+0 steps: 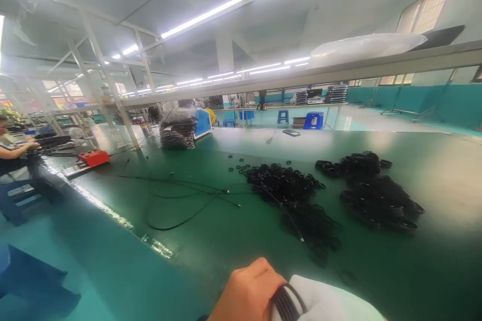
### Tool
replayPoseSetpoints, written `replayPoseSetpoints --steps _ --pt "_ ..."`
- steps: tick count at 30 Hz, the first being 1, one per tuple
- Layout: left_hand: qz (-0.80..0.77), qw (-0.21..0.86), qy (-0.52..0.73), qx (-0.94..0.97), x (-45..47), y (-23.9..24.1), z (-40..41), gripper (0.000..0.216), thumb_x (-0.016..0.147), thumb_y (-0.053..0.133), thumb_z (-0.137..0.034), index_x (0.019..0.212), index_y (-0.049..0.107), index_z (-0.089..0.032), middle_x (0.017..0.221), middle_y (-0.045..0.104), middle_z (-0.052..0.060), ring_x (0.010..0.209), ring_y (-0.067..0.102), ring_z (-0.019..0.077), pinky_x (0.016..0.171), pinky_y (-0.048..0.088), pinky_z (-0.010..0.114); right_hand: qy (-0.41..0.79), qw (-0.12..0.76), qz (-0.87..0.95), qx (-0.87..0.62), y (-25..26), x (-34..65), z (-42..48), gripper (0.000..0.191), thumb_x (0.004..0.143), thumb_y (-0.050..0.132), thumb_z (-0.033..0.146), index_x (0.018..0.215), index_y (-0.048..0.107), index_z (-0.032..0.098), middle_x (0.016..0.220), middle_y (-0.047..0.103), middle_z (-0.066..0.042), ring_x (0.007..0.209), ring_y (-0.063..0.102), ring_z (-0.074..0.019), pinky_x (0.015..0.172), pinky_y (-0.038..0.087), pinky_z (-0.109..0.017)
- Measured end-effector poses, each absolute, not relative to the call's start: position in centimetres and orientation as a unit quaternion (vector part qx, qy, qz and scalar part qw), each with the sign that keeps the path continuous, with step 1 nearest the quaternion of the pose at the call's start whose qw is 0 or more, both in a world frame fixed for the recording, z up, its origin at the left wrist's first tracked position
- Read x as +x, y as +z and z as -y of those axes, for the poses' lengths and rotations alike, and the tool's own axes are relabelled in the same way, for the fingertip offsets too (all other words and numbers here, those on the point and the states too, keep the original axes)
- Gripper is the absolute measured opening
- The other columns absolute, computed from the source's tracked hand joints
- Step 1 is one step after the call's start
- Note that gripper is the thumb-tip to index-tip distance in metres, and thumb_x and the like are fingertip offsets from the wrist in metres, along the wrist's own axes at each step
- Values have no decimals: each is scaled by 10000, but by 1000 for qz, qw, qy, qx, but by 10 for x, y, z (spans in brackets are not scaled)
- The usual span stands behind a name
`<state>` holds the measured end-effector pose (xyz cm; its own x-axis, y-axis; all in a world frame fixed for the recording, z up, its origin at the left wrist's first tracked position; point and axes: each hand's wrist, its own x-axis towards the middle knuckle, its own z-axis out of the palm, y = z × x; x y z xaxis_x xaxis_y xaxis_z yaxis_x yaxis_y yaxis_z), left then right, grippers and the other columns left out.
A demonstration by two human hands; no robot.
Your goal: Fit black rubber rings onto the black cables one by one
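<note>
My left hand (pixel 250 286), bare and curled closed, is at the bottom middle. Several black bands (pixel 285 303) are gripped at its edge, looped around a white cloth-covered shape (pixel 331 298). That shape seems to be my right hand or forearm; its fingers do not show. Beyond the hands lies a heap of small black rings (pixel 282 180), with a looser bunch of thin black loops (pixel 316 225) at its near side. Thin black cables (pixel 176 227) with metal tips curve across the green tabletop (pixel 211 246).
Larger black loops (pixel 380 200) lie in piles at the right. A phone-like flat object (pixel 291 132) rests near the far edge. Leftward are a red box (pixel 94 158) and a filled plastic bag (pixel 177 128). A shelf beam (pixel 301 80) spans above. A co-worker (pixel 17 153) sits far left.
</note>
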<state>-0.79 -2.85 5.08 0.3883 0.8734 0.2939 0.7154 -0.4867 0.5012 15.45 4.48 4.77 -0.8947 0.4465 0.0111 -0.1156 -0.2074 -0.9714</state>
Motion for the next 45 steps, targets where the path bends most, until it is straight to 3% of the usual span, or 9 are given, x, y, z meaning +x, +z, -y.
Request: replayPoseSetpoints --steps 5,9,13,18,21,26,34,39,45 --pt "-482 183 318 796 -11 50 32 214 729 439 -89 777 626 -181 720 591 35 618 563 124 552 416 194 779 203 570 -164 59 167 -36 368 635 725 461 826 682 150 829 671 -72 808 589 -228 715 454 -317" --pt "-520 252 278 767 -15 80 31 251 826 380 -112 774 619 -167 764 589 43 682 560 135 619 425 213 790 249 527 -192 68 176 -38 607 818 412 636 1005 619 97 883 667 -132 794 620 -213 750 463 -352" --pt "-535 289 248 754 -16 96 24 269 832 377 -61 785 607 -193 817 598 0 739 549 120 670 412 202 773 239 552 -200 72 171 -35 561 742 657 451 1198 525 152 1150 586 -137 1023 557 -233 861 436 -379" --pt "-544 279 215 762 -16 91 18 291 825 368 -67 780 616 -213 777 564 -24 692 529 112 615 389 203 836 166 505 -138 59 145 -28 520 606 762 263 1073 555 164 884 616 -43 794 592 -177 719 501 -354" --pt "-580 274 228 732 -14 88 14 296 825 373 -97 789 640 -221 777 574 -13 717 545 130 642 401 226 854 166 474 -134 52 135 -27 438 602 738 211 1002 576 136 802 618 -41 724 603 -159 675 521 -328" --pt "-625 358 293 629 -14 85 8 245 795 452 -180 1013 552 -227 780 577 -31 605 556 120 576 442 236 884 191 407 -131 46 136 -29 360 663 682 270 966 593 98 797 596 -73 723 629 -188 610 527 -317" --pt "-661 400 312 554 -7 74 9 90 746 471 -186 820 446 -230 594 517 -78 458 524 112 436 413 218 882 225 388 -145 40 135 -26 250 692 669 260 814 619 48 786 616 -101 713 613 -153 603 510 -250" --pt "-718 298 214 592 -4 74 7 135 710 478 -150 697 373 -234 571 484 -74 487 442 107 443 309 209 866 172 415 -219 51 133 -20 264 666 654 260 847 622 72 720 637 -84 590 619 -132 514 495 -210" --pt "-721 216 209 625 -1 73 10 136 681 470 -86 703 482 -220 640 527 -51 582 442 119 528 305 224 857 134 422 -265 59 132 -16 149 605 588 170 730 616 95 542 576 -5 375 500 -63 322 368 -121"
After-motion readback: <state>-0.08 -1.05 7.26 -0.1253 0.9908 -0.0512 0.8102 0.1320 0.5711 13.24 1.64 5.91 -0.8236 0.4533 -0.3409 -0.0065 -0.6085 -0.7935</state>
